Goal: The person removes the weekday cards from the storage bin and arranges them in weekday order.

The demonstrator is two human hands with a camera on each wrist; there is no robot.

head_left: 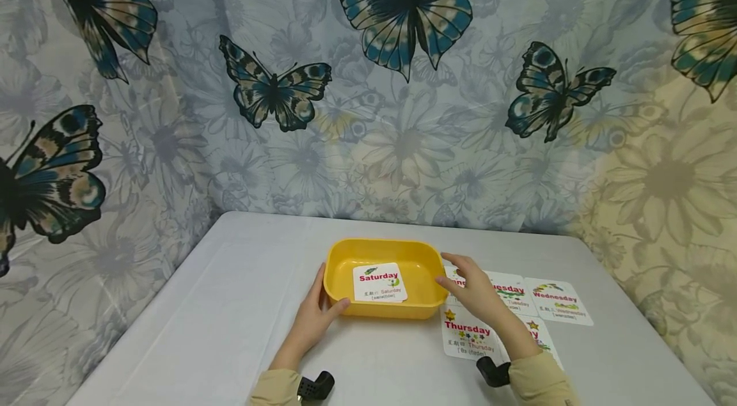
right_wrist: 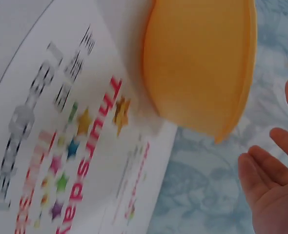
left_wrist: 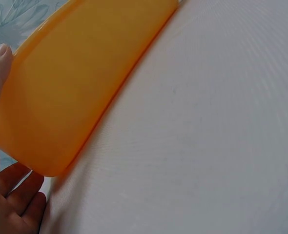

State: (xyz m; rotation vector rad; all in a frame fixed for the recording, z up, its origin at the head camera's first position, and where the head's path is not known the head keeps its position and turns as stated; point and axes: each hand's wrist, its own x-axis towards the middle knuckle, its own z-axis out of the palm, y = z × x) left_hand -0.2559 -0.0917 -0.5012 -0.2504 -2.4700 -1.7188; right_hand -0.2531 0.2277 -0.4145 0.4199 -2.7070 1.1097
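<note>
A yellow plastic tray [head_left: 380, 311] stands on the white table, with a white "Saturday" word card [head_left: 380, 282] lying in it. My left hand [head_left: 313, 316] holds the tray's left end, thumb at the front rim and fingers along the side. In the left wrist view the fingers [left_wrist: 24, 195] show at the tray's end corner. My right hand [head_left: 475, 291] is beside the tray's right end, fingers spread. A gap shows between that hand [right_wrist: 276, 185] and the tray [right_wrist: 202, 63] in the right wrist view.
Right of the tray lie several day cards: "Thursday" [head_left: 469, 335], "Tuesday" [head_left: 509, 284], "Wednesday" [head_left: 558, 301], and a "Monday" card [right_wrist: 129, 190] close to the tray. Another card [head_left: 544, 335] is partly hidden by my right forearm. A butterfly-print cloth [head_left: 403, 163] hangs behind the table.
</note>
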